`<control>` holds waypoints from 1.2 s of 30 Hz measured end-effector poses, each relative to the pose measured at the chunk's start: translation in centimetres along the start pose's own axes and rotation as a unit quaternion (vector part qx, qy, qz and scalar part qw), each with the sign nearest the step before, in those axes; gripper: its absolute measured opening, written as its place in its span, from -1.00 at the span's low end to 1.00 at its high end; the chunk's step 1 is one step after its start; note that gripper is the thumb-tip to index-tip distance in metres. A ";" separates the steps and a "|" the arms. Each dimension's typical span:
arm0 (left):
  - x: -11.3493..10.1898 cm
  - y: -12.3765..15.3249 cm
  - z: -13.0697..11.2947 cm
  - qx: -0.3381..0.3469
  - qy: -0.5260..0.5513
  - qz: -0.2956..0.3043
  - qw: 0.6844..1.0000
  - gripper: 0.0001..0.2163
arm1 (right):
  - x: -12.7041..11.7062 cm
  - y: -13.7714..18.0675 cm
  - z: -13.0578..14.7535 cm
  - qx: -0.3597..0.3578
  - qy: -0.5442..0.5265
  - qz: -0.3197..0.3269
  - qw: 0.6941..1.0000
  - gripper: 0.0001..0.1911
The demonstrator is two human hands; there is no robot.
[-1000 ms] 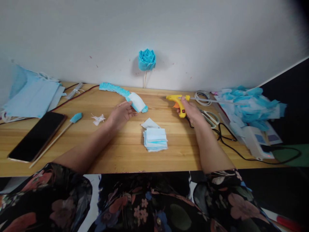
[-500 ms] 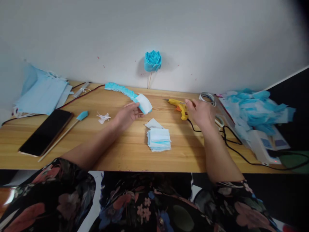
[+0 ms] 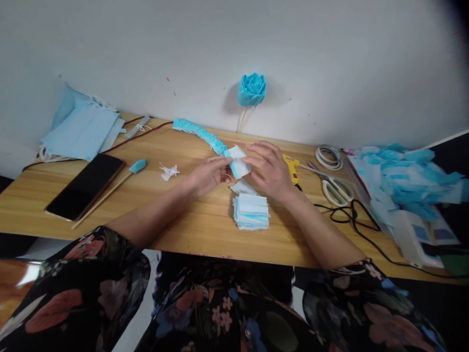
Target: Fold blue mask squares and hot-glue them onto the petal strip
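My left hand point(image 3: 208, 174) pinches the white end piece point(image 3: 239, 161) of a long blue folded strip point(image 3: 200, 132) that curves back across the wooden table point(image 3: 190, 230). My right hand point(image 3: 269, 171) has its fingers on the same white piece from the right side. Just below both hands sits a stack of blue-and-white fabric squares point(image 3: 251, 212). The yellow glue gun point(image 3: 293, 168) lies on the table behind my right hand, partly hidden by it.
A blue fabric rose on a stick point(image 3: 251, 90) leans on the wall. Left: face masks point(image 3: 82, 132), a black phone point(image 3: 86, 186), a blue-tipped stick point(image 3: 110, 190), a white scrap point(image 3: 169, 171). Right: scissors point(image 3: 335, 188), tape rolls point(image 3: 329, 155), black cord point(image 3: 361, 225), blue scraps point(image 3: 406, 176).
My right hand let go of the glue gun, which now lies on the table, and moved left to the white end piece held by my left hand. The view shifted left.
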State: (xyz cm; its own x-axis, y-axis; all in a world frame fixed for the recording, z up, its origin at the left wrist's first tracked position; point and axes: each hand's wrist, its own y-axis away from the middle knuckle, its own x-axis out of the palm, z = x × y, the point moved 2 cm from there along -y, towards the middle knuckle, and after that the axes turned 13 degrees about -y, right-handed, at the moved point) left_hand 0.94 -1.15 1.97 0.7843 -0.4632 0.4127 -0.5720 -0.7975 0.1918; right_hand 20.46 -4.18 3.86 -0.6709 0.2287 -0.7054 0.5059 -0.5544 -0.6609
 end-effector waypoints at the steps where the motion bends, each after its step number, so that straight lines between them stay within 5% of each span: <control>1: 0.0 0.0 0.0 0.000 -0.003 -0.001 1.000 -0.87 | 0.1 0.0 0.0 -0.008 -0.002 -0.003 1.000 -0.47; 7: -0.1 -0.1 0.3 0.002 -0.055 -0.012 0.998 -0.82 | 0.8 0.1 -0.2 -0.045 -0.008 0.000 0.999 -0.68; 12: -0.1 -0.2 0.5 0.007 -0.083 -0.010 0.996 -0.80 | 1.2 0.6 -0.5 -0.009 -0.025 -0.005 1.000 -0.80; 22: -0.2 -0.4 0.7 0.012 -0.103 -0.005 0.995 -0.75 | 1.2 1.2 -0.4 0.054 -0.115 -0.026 0.992 -0.80; 30: -0.6 -0.5 0.7 0.029 -0.041 -0.032 0.998 -0.81 | 0.3 1.2 0.2 0.060 -0.055 0.014 0.997 -0.53; 36: -0.1 -0.4 1.0 0.038 -0.028 -0.016 0.999 -0.84 | 1.1 0.8 0.6 0.054 -0.005 0.027 0.998 -0.76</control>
State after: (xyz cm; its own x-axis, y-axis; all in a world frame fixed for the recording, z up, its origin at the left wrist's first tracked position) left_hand 1.30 -1.19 1.00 0.8155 -0.4562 0.3560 -0.5282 -0.8383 0.1356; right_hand 19.76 -4.84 2.71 -0.6498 0.1874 -0.7366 0.4806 -0.6495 -0.5892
